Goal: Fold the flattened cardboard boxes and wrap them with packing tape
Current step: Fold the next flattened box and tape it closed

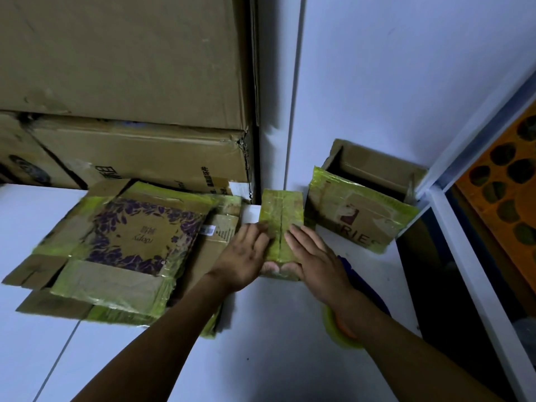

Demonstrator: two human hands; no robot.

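Observation:
A small cardboard box [281,219], wrapped in yellowish tape, stands on the white floor in front of me. My left hand [242,255] presses flat on its left top flap with the thumb under the near edge. On the right flap lies my right hand [311,256], fingers straight, thumb at the near edge. A seam runs between the two flaps. A roll of yellow packing tape [338,333] lies under my right forearm, partly hidden. Left of the box lies a pile of flattened taped boxes [116,245], the top one printed with purple flowers.
A taped box [359,210] with red lettering leans at the right, an open carton [374,166] behind it. Large stacked cartons [124,105] fill the back left. A white frame [452,227] with a dark gap borders the right. A blue object [365,285] lies beside my right wrist.

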